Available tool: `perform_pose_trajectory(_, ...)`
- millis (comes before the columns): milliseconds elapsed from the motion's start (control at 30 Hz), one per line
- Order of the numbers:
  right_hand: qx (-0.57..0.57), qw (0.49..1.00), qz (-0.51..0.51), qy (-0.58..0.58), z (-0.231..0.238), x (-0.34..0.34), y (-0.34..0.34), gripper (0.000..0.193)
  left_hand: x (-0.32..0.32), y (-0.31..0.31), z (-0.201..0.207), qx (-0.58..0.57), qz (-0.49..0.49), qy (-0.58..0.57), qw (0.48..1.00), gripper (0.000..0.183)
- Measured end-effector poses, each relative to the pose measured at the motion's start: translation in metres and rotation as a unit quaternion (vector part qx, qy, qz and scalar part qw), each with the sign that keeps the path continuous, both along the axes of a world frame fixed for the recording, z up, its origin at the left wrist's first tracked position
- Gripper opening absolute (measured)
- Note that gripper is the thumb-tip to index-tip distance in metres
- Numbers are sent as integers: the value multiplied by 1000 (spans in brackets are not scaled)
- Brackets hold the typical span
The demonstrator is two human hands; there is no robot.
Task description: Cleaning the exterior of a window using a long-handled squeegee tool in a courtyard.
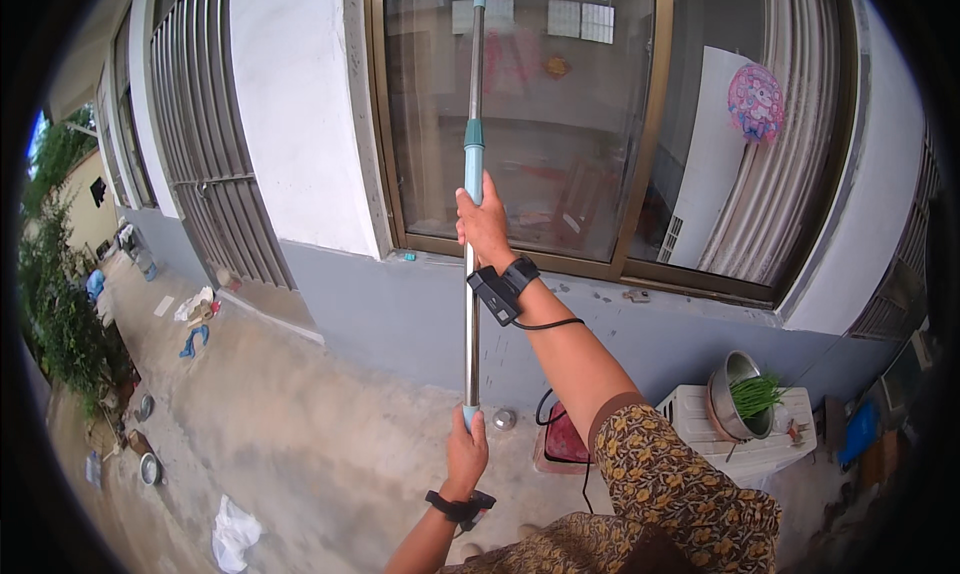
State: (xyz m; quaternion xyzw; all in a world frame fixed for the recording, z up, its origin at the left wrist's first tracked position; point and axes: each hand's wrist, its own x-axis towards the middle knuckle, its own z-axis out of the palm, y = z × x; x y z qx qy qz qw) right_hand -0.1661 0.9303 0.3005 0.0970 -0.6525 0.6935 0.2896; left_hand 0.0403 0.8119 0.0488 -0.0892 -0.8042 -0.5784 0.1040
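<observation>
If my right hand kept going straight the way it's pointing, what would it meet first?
Probably the left window pane: your right hand points up toward it while gripping the pole. Depth is unclear in this view, so the gap to the glass is uncertain.

Metal bowl [742,366] w/ green stalks [756,394] on white stand [752,461] lwr rt, white bag [234,534] on conc. floor [310,434] lwr lt, leafy shrubs [68,324] far lt, barred door [205,124]

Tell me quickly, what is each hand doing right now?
Left hand: closed, holding the pole low down.
Right hand: closed, holding the same pole higher up.
</observation>
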Motion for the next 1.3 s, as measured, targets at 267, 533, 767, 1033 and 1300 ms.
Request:
perform_pose_trajectory(267, 12, 982, 10, -186, -202, 38, -76, 63, 77, -87, -125, -95, 15, -188, 977, 38)
perform_pose_trajectory(533, -56, 939, 64, -334, -408, 149, -83, 72, 221, -139, -240, -159, 30, -329, 931, 34)
perform_pose_trajectory(767, -69, 934, 106, -334, -387, 129, -124, 64, 214, -173, -229, -191, 117, -271, 936, 26)
perform_pose_trajectory(1033, -145, 936, 111, -301, -347, 98, -181, 65, 170, -234, -206, -265, 167, -235, 920, 16)
perform_pose_trajectory(1300, -141, 961, 111, -210, -291, 39, -213, 64, 86, -267, -180, -251, 166, -221, 928, 19)
